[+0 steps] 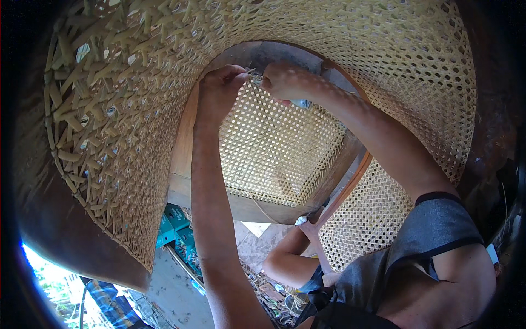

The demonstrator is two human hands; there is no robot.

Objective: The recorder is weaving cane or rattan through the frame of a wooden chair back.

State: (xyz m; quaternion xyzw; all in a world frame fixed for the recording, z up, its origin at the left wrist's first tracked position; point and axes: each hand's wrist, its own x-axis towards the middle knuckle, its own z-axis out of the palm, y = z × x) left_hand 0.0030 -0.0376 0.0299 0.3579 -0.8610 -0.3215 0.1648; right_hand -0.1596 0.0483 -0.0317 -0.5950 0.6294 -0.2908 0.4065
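Observation:
A chair seat panel of woven cane (274, 148), pale with a pattern of small holes, lies within a wooden frame (334, 170). At its far edge both my hands are close together. My left hand (222, 88) is pinched at the far left corner, with a thin cane strand end (251, 71) at its fingertips. My right hand (285, 82) is closed just to the right, over the same edge; its fingers are mostly hidden. A small blue and white thing (301, 103) shows below its wrist, and I cannot tell whether that hand holds it.
A tall curved cane back (115, 120) wraps around the left, far and right sides, with rough strand ends on the left. Teal boxes (186, 247) stand on the ground at lower left. A bare bent limb (287, 263) shows below the seat, near a coil of cane (296, 300).

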